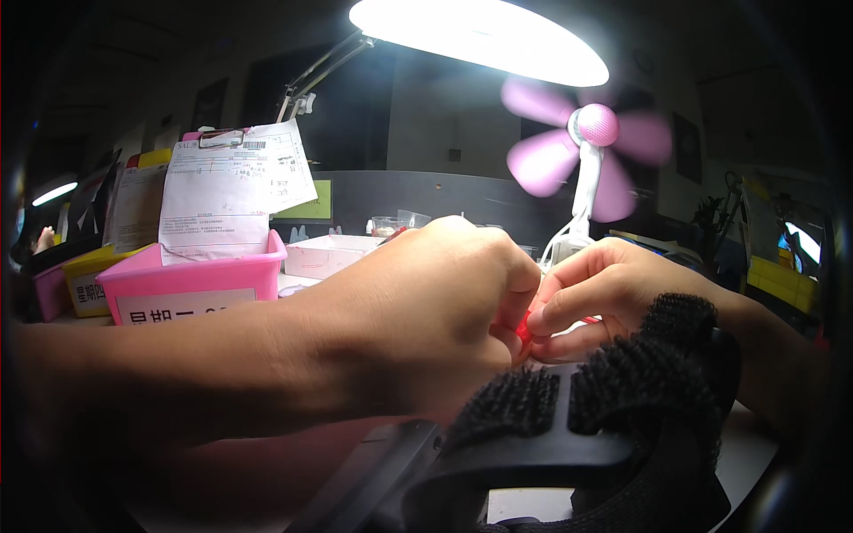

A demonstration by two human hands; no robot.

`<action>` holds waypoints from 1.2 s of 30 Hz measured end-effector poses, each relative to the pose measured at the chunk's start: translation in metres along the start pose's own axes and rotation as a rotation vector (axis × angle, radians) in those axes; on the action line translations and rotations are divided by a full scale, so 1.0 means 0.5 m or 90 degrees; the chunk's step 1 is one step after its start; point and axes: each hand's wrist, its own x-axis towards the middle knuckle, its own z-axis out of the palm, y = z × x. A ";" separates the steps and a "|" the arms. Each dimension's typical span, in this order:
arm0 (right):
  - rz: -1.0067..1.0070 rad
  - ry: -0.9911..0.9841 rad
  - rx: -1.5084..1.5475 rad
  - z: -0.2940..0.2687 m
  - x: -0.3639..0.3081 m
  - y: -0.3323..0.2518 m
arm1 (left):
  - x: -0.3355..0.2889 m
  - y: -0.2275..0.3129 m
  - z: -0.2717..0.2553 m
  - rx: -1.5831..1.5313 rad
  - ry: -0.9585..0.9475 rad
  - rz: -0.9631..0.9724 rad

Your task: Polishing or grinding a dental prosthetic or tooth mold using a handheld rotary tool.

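Below the bright white oval lamp, head view: your left hand and right hand meet, fingertips of both pinching a small red piece between them, its shape mostly hidden. Behind your right hand stands a white-stemmed fan with pink blades; further left, a pink plastic bin backed by white printed papers.

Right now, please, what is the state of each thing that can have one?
Small red item: gripped, mostly hidden
Left hand: closed on it
Right hand: pinching it
Desk lamp: lit
Fan: blurred, probably turning
Papers: clipped, upright
Pink bin: upright, open-topped
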 end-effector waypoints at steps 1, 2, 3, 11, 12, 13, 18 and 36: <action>0.003 -0.004 -0.002 0.000 -0.001 0.000 | -0.002 -0.003 0.004 0.053 0.022 0.071; 0.002 -0.004 -0.002 0.001 -0.002 0.001 | -0.003 -0.003 0.005 0.063 0.024 0.056; -0.004 -0.005 0.002 0.002 -0.003 0.001 | -0.002 -0.002 0.002 0.063 0.023 0.057; -0.006 -0.015 0.000 0.002 0.001 0.001 | -0.003 0.005 -0.014 -0.060 -0.027 -0.092; -0.004 -0.011 0.000 0.001 0.001 0.002 | -0.002 0.006 -0.014 -0.072 -0.035 -0.101; -0.003 -0.010 -0.003 0.001 0.001 0.002 | -0.004 0.004 -0.009 -0.072 -0.034 -0.101; -0.004 -0.005 0.004 0.000 0.001 0.003 | 0.000 0.000 -0.002 0.004 0.023 0.009; -0.022 -0.006 0.006 0.012 -0.009 -0.001 | -0.021 0.002 0.007 -0.001 0.049 0.017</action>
